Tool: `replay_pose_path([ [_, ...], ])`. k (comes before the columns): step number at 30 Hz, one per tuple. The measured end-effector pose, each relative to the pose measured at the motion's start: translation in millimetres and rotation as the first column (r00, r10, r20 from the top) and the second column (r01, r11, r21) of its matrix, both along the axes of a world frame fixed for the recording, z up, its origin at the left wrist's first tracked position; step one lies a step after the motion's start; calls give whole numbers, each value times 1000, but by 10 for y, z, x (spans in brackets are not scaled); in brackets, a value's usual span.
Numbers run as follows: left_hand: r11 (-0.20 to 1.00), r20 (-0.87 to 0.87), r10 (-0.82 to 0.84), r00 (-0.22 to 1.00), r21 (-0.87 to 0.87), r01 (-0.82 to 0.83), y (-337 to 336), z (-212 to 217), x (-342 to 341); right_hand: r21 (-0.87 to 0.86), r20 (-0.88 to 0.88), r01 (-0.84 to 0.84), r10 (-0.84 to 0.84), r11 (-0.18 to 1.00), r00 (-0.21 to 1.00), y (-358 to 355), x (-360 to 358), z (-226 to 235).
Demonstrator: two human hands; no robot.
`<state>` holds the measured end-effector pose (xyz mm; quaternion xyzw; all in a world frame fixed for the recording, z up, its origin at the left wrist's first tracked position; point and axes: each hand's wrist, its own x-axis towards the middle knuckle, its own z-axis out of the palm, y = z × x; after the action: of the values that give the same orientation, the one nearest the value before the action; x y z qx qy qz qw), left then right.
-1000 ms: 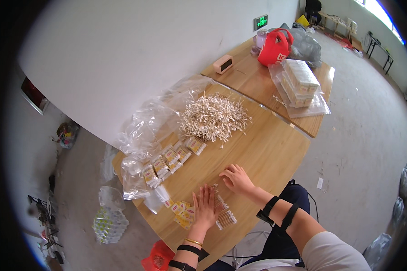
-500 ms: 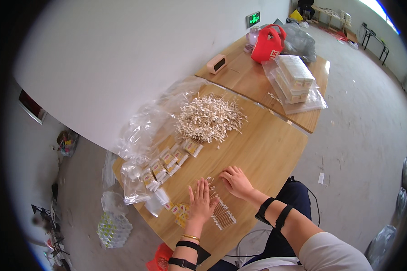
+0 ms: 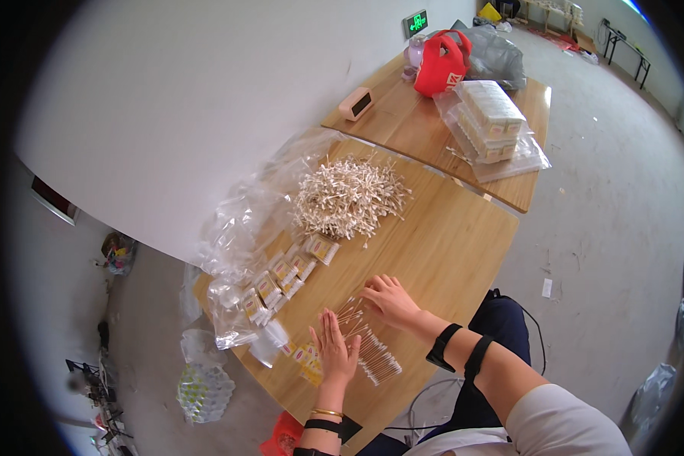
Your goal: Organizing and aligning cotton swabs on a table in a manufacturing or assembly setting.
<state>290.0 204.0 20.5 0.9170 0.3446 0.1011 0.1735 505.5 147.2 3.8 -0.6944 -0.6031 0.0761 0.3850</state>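
Note:
Cotton swabs (image 3: 378,356) lie side by side in a row on the near table, with several looser swabs (image 3: 349,313) at its far end. My left hand (image 3: 336,348) is at the left side of these swabs, open, fingers straight and thumb apart. Across from it, my right hand (image 3: 391,301) is open above the table, its fingers loosely bent and the tips beside the loose swabs. Nothing shows in either hand. Yellow-and-white printed cards (image 3: 308,360) lie left of my left hand, partly covered by it.
A big heap of swabs (image 3: 351,196) sits farther back, beside clear plastic sheeting (image 3: 243,220). Several small filled packs (image 3: 268,287) line the left edge. The second table holds a pink clock (image 3: 356,104), a red bag (image 3: 442,64) and stacked packages (image 3: 491,114).
My left hand has drawn back toward me and turned more on its edge, uncovering more of the swabs. My right hand has shifted slightly left. The view has tilted a little.

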Motion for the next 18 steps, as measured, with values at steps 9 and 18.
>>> replay_pose_path([
  [9,998,-118,-35,992,38,40,-415,-239,-159,-85,60,-83,88,993,994,132,16,-40],
  [18,998,-204,-35,978,35,43,-570,-221,-122,-130,82,-86,97,988,992,111,-56,-52],
])
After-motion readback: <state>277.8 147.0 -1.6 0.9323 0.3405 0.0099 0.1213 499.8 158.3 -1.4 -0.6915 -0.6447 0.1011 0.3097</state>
